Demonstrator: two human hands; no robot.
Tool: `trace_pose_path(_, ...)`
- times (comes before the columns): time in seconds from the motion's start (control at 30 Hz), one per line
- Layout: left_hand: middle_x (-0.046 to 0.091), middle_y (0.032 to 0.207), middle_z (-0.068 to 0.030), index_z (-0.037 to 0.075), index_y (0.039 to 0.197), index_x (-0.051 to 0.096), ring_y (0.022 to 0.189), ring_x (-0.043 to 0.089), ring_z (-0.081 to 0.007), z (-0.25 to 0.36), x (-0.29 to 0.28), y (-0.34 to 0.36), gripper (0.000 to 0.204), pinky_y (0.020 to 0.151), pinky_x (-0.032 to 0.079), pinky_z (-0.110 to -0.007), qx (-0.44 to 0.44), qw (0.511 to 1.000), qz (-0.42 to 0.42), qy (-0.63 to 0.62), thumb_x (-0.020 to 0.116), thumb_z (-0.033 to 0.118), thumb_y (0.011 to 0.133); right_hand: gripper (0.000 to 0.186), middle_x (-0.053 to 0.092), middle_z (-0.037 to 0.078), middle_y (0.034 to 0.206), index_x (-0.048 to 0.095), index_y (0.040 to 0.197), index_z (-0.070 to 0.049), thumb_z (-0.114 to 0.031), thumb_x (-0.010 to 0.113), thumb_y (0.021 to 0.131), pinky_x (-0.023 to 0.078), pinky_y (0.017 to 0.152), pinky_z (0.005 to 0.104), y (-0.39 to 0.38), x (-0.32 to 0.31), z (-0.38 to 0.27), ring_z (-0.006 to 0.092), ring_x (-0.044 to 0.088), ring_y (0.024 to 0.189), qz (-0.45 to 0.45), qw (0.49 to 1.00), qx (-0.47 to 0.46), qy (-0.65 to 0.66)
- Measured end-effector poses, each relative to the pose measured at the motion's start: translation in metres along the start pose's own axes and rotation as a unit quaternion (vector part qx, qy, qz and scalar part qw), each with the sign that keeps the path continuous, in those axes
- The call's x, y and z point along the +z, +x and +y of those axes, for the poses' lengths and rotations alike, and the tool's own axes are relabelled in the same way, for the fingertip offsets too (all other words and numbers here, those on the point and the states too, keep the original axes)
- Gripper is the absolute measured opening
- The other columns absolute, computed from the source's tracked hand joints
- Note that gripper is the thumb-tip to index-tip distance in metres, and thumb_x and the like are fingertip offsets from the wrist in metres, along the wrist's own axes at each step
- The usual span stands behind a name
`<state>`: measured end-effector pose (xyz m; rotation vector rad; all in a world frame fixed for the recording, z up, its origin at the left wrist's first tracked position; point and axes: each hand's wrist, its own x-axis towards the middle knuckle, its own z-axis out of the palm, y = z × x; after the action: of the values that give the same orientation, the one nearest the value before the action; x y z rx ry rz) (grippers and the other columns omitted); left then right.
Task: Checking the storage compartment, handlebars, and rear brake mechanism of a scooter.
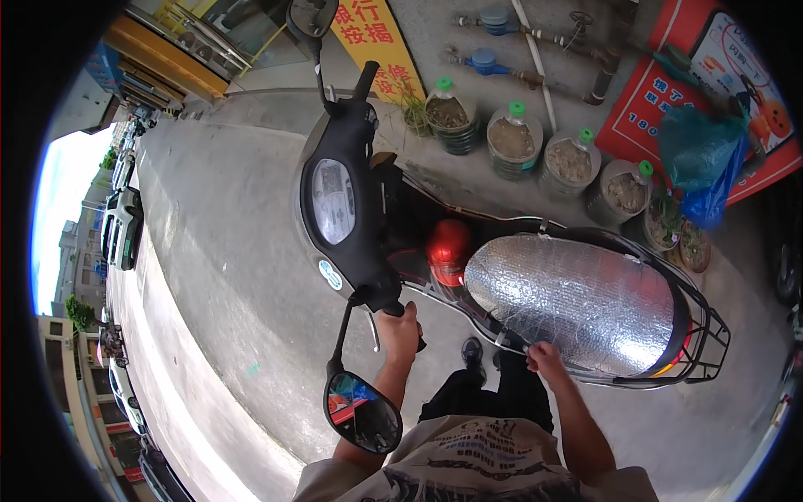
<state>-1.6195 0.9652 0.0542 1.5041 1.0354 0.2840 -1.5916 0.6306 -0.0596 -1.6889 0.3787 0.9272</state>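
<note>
A black motor scooter [355,251] stands across the view, its handlebars to the left and its seat [577,305], wrapped in a silver foil cover, to the right. My left hand [400,332] is wrapped round the near handlebar grip. Beside the near edge of the seat, by the metal side rail, my right hand [545,360] is closed with curled fingers; what it holds, if anything, is hidden. A red helmet [449,249] sits in front of the seat. The near mirror [362,412] overlaps my left forearm.
Cut plastic bottles of soil [516,138] line the wall beyond the scooter. Blue pipe meters [485,60] are on that wall. Teal and blue plastic bags [703,159] hang before a red sign at right. Parked cars [124,227] line the far left. A rear rack [707,339] juts behind the seat.
</note>
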Motion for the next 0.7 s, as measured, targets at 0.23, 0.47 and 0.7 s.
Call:
trace_pose_path(0.23, 0.046, 0.053, -0.0028, 0.004, 0.068, 0.047, 0.038, 0.048, -0.0154, -0.009, 0.038, -0.004, 0.023, 0.039, 0.038, -0.030, -0.015, 0.993, 0.072, -0.088, 0.061, 0.007, 0.085, 0.018, 0.062, 0.003, 0.072, 0.061, 0.083, -0.002, -0.016, 0.057, 0.094, 0.047, 0.060, 0.0306, 0.144, 0.168, -0.177, 0.0125, 0.059, 0.064, -0.093, 0.953, -0.271, -0.101)
trace_pose_path(0.47, 0.048, 0.049, -0.0052, 0.002, 0.065, 0.047, 0.036, 0.050, -0.0165, 0.002, 0.080, -0.006, 0.023, 0.037, 0.037, -0.030, -0.039, 0.982, 0.147, -0.113, 0.061, 0.004, 0.083, 0.022, 0.066, 0.022, 0.099, 0.067, 0.099, -0.007, -0.024, 0.057, 0.089, 0.051, 0.084, 0.0474, 0.256, 0.272, -0.278, 0.0406, 0.063, 0.097, 0.005, 0.901, -0.410, -0.146)
trace_pose_path(0.7, 0.040, 0.051, -0.0008, 0.010, 0.070, 0.036, 0.036, 0.038, -0.0115, -0.001, 0.069, -0.008, 0.027, 0.036, 0.032, -0.029, -0.083, 0.978, 0.172, -0.088, 0.056, -0.001, 0.085, 0.039, 0.066, 0.023, 0.102, 0.064, 0.104, -0.002, -0.037, 0.057, 0.089, 0.051, 0.086, 0.0466, 0.262, 0.345, -0.311, 0.0379, 0.064, 0.101, -0.022, 0.941, -0.234, -0.244)
